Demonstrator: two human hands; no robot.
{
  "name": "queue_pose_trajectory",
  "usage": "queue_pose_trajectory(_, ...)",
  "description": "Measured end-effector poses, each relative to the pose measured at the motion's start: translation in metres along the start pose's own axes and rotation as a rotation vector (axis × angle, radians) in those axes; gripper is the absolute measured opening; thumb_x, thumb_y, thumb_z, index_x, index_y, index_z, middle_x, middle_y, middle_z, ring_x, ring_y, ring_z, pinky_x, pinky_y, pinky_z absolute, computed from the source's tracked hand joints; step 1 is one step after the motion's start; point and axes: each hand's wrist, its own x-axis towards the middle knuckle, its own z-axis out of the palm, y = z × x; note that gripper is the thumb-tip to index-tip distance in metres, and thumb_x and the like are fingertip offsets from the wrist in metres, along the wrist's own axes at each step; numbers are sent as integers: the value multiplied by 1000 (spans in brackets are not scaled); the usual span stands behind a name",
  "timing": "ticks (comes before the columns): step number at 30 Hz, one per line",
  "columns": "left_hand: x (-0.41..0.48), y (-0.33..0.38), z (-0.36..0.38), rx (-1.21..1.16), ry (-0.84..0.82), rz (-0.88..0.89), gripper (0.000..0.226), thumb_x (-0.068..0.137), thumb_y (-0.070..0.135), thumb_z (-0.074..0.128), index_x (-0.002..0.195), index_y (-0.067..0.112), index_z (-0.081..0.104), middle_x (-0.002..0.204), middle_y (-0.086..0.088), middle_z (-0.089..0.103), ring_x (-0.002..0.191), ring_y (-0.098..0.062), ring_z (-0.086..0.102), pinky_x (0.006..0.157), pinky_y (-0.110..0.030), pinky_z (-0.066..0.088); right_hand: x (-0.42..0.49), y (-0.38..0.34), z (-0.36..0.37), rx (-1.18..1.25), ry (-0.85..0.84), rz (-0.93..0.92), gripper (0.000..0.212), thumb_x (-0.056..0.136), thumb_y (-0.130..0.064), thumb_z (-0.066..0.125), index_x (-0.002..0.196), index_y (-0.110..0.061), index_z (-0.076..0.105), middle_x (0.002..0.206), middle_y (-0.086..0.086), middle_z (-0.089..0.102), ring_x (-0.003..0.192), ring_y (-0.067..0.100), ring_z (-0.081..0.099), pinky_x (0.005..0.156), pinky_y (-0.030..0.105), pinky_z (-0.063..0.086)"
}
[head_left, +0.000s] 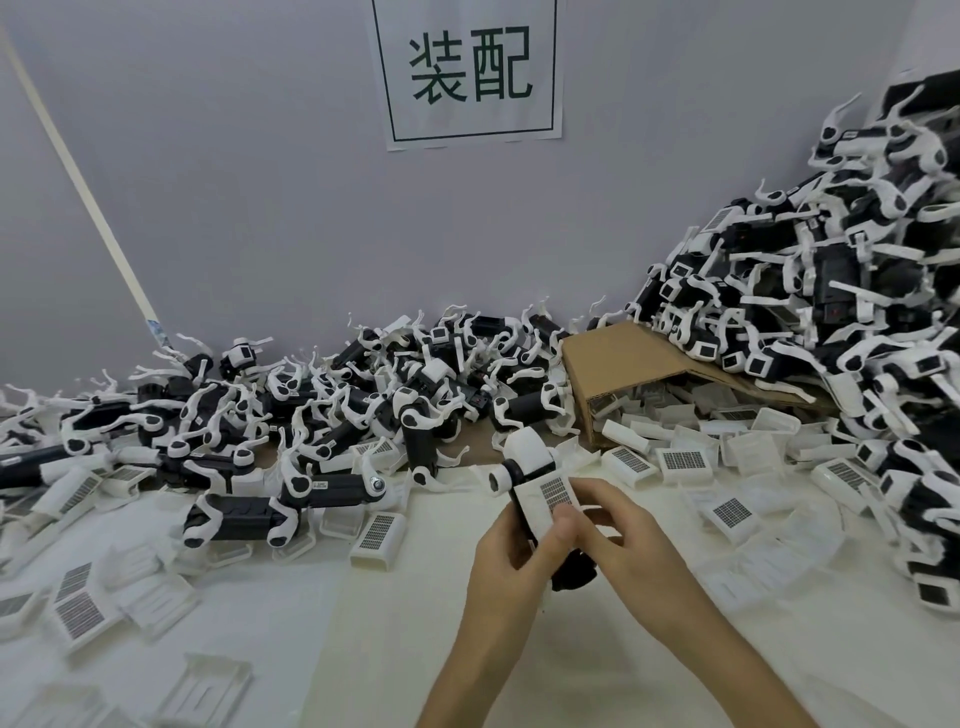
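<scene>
A black-and-white plastic assembly (530, 467) is held upright over the white table (395, 613) in front of me. A white cover with a grille patch (553, 496) lies against its side. My left hand (511, 561) grips the assembly from below and left, thumb pressing on the cover. My right hand (631, 535) comes in from the right, its fingers curled against the cover and the black body. The assembly's lower black end (574, 569) shows between my hands.
Heaps of the same black-and-white assemblies (332, 410) line the back wall and rise high at the right (810, 291). Loose white grille covers (379, 535) lie scattered on the table. A tipped cardboard box (623, 358) spills covers. A paper sign (470, 73) hangs on the wall.
</scene>
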Motion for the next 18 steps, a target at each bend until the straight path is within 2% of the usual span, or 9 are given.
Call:
queue_pose_trajectory(2, 0, -3, 1, 5, -20, 4, 38, 87, 39, 66, 120, 20, 66, 111, 2, 76, 104, -15, 71, 77, -19, 56, 0, 1, 1, 15, -22, 28, 23, 90, -45, 61, 111, -37, 65, 108, -16, 71, 101, 2, 67, 81, 22, 54)
queue_pose_trajectory(5, 0, -6, 2, 3, -25, -6, 39, 90, 46, 60, 122, 23, 64, 115, 3, 74, 110, -14, 69, 86, -23, 56, 0, 2, 0, 81, -38, 55, 43, 77, -58, 60, 113, -33, 63, 108, -11, 73, 97, 7, 70, 79, 25, 56)
queue_pose_trajectory(9, 0, -11, 1, -44, 0, -55, 38, 91, 46, 54, 121, 24, 64, 115, -6, 73, 110, -22, 69, 98, -48, 53, -1, -1, 1, 149, -82, 71, 40, 85, -60, 64, 114, -32, 58, 100, -4, 76, 87, 15, 73, 72, 28, 55)
queue_pose_trajectory(12, 1, -13, 0, -69, 11, -82, 41, 90, 45, 53, 125, 23, 63, 116, -7, 73, 110, -26, 68, 99, -57, 51, -2, -3, 0, 128, -99, 49, 41, 84, -52, 64, 118, -29, 59, 105, -6, 75, 93, 14, 72, 80, 33, 56)
queue_pose_trajectory(15, 2, -14, -1, -112, 34, -113, 45, 91, 50, 51, 127, 25, 62, 114, -9, 74, 108, -28, 70, 99, -59, 51, -4, -6, 0, 98, -110, 6, 33, 86, -39, 67, 116, -27, 62, 108, -10, 74, 101, 9, 70, 84, 24, 54)
queue_pose_trajectory(18, 4, -14, -2, -140, 87, -137, 51, 90, 53, 52, 126, 18, 64, 110, -13, 75, 104, -31, 71, 98, -61, 50, -7, -8, 3, 48, -100, -27, 25, 91, -22, 72, 114, -27, 63, 105, -13, 74, 101, 5, 69, 82, 16, 51)
